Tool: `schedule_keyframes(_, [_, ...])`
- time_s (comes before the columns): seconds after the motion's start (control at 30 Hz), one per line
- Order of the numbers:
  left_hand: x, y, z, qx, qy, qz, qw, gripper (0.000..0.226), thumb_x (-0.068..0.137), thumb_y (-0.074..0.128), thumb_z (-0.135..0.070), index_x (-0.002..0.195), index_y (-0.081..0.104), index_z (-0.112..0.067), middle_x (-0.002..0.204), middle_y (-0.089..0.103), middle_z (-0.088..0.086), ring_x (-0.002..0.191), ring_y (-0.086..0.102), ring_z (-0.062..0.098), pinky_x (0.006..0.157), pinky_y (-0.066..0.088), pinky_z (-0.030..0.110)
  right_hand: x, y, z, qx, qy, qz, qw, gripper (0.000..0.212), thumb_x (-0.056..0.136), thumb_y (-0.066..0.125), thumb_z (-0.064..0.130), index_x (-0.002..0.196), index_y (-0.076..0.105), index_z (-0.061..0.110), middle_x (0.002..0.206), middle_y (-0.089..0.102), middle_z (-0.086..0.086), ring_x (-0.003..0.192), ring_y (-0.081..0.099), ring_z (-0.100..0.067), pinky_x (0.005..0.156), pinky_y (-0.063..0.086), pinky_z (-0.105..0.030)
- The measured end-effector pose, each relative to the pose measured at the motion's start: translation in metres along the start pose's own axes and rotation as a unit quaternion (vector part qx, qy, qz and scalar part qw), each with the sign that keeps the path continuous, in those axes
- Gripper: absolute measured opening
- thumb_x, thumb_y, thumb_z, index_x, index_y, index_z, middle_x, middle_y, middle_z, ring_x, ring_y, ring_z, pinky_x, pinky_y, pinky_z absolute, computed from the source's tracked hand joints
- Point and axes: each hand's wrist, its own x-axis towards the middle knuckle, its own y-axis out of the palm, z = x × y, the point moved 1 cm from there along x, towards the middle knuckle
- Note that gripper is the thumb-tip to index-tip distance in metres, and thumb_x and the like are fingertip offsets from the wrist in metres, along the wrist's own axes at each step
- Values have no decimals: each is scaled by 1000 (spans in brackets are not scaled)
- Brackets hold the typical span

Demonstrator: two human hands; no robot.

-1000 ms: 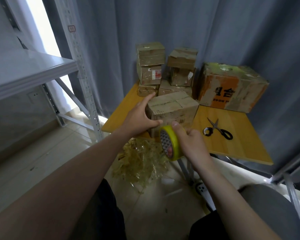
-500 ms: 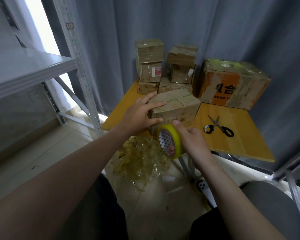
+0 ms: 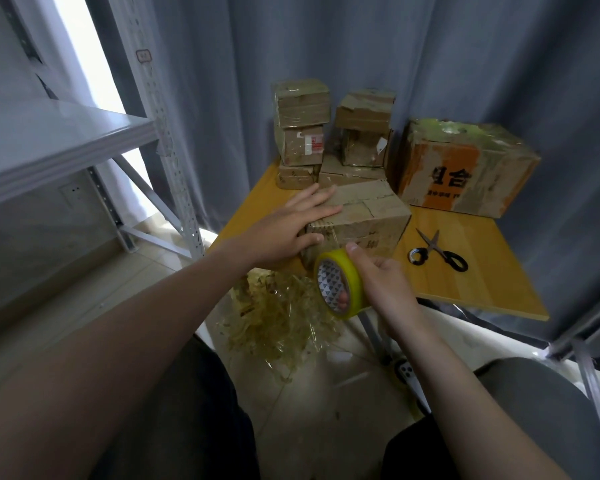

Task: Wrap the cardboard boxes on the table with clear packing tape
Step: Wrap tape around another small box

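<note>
Yellow bench (image 3: 465, 282) mid-frame: box (image 3: 368, 216) lies lengthwise left-right under the flat left hand (image 3: 284, 230); right hand (image 3: 385, 282) has its grip curled round the tape roll (image 3: 351, 273) just below.

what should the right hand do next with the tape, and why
Probably draw the roll rightward across the box front, laying tape along it. The right hand grips the roll close against that face near its left end, and the left hand lies flat on the box, steadying it. Whether the tape end is already stuck down is too small to tell.
</note>
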Motion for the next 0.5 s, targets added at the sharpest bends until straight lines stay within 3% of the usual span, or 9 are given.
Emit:
schedule_keyframes(0.13, [-1,1,-1,-20,15,-5,1000,55,104,59,-27,152,43,-48,170,20,-11,159,4,18,124,15,40,-4,1,-2,1,0,-1,1000,75,98,54,62,87,72,-10,80,70,-30,79,70,-45,82,57,-51])
schedule_keyframes(0.27, [-1,-1,-2,-42,15,1,999,53,104,60,-25,148,46,-53,169,21,-14,158,4,19,122,12,39,-9,3,-2,-5,9,-4,1000,70,99,53,61,84,75,-3,78,73,-24,77,72,-40,78,59,-49])
schedule_keyframes(0.33, [0,0,-4,-69,11,-13,997,52,102,63,-20,144,54,-48,167,28,-13,156,10,19,123,12,38,-13,2,0,10,0,-8,1000,62,100,55,57,73,73,5,68,71,-20,66,71,-35,72,57,-44])
schedule_keyframes(0.4, [0,3,-5,-124,-3,-57,991,49,96,70,-16,137,64,-41,159,42,-14,153,23,17,126,20,44,-21,-1,8,49,-22,-15,998,56,102,57,50,67,71,9,61,69,-17,54,67,-25,62,56,-33])
schedule_keyframes(0.5, [0,5,-5,-214,-39,-123,968,43,92,77,-17,129,71,-38,145,57,-19,142,42,9,120,34,44,-30,-9,25,112,-77,-23,990,48,102,58,40,81,76,1,66,72,-21,54,69,-23,53,57,-25])
